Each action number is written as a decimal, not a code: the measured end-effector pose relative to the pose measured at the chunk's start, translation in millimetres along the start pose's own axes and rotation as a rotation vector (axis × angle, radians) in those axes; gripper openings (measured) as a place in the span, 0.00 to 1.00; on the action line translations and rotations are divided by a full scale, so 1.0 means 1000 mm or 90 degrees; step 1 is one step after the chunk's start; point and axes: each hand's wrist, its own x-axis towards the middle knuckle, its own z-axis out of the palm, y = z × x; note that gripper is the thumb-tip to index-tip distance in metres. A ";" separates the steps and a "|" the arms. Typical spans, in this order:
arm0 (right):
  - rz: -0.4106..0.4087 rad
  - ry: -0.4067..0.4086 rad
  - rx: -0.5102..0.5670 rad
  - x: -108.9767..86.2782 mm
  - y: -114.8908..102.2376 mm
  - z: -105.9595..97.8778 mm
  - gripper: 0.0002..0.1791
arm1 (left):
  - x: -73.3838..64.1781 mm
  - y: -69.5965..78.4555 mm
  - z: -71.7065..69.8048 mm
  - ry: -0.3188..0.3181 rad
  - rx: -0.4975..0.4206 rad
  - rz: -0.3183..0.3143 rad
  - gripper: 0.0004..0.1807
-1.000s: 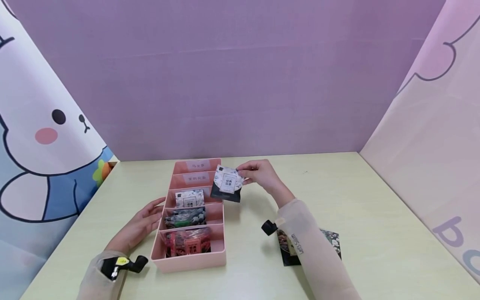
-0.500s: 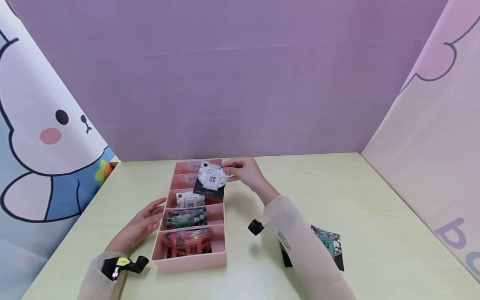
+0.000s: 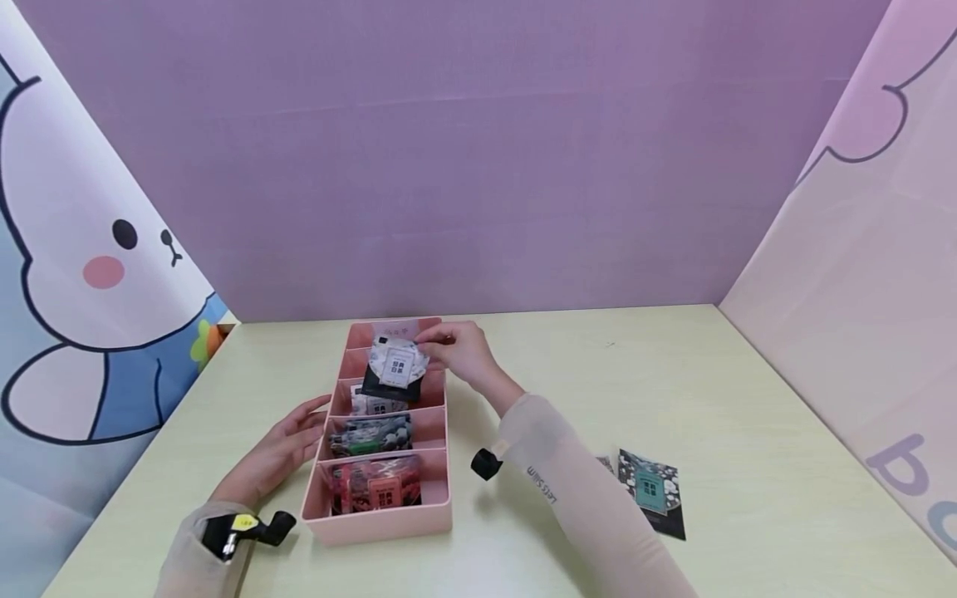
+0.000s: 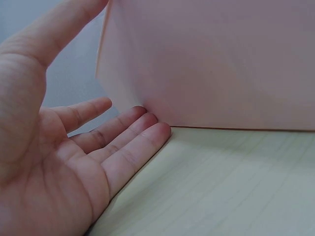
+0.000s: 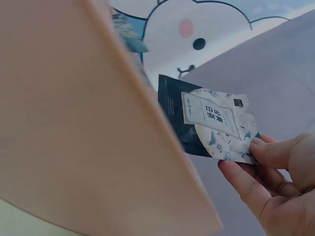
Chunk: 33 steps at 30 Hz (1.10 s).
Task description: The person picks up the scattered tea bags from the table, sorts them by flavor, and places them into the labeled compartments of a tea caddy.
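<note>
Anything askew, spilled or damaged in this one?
No spill or damage shows. The pink box stands upright; the white-and-black packet tilts, but the right hand is pinching it. Only the green-labelled packet looks slightly untidy: it lies aslant on the table, outside the box.

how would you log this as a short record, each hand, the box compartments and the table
left hand: fingers straight, at the side of the pink box
right hand: pinches a white-and-black sachet over the box
nearest compartment: red sachets
second compartment: dark sachets
middle compartment: at least one white sachet, partly hidden
table: teal-labelled sachet right of the box; another sachet mostly hidden by the right sleeve
</note>
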 end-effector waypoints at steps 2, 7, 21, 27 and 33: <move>-0.012 -0.003 -0.030 0.000 0.002 0.004 0.07 | 0.000 0.000 0.000 0.000 0.002 0.001 0.37; -0.002 -0.038 -0.059 -0.003 0.007 0.014 0.06 | -0.001 0.000 0.000 -0.004 0.002 0.003 0.36; 0.028 -0.177 -0.139 -0.007 0.001 0.025 0.06 | -0.002 0.001 -0.001 -0.003 0.001 -0.001 0.36; 0.002 -0.225 -0.196 -0.006 -0.002 0.026 0.08 | -0.001 0.003 -0.001 -0.001 0.010 -0.011 0.38; 0.006 -0.251 -0.212 -0.004 -0.004 0.025 0.11 | -0.001 0.004 -0.002 0.000 0.014 -0.017 0.39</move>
